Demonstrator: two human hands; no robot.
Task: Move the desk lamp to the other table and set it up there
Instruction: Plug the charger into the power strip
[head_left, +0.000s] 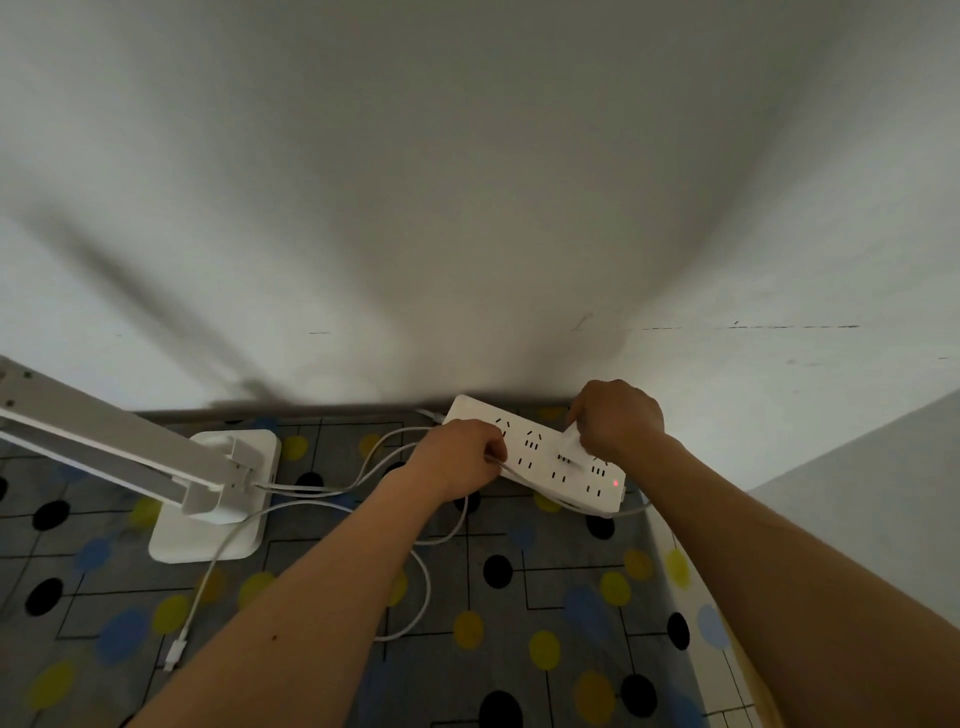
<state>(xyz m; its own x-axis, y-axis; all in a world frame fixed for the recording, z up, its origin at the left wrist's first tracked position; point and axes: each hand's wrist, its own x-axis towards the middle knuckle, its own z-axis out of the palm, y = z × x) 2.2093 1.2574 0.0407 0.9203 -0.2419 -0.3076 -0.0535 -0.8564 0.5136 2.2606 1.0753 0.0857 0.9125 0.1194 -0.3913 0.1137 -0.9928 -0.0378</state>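
Observation:
A white desk lamp (208, 499) stands at the left on a table with a grey spotted cloth (519, 597); its arm (104, 441) leans out to the upper left. White cables (374, 457) run from the lamp's base toward a white power strip (535, 447) lying against the wall. My left hand (457, 462) rests on the strip's left end, closed around a white cable. My right hand (615, 415) pinches a white plug (569, 447) sitting at the strip's sockets. A red light (615, 483) glows on the strip.
A loose white cable with a connector end (174, 652) trails across the cloth toward the front left. A plain wall (467, 208) rises right behind the table. The table's right edge (670, 545) drops off beside a pale surface (857, 519).

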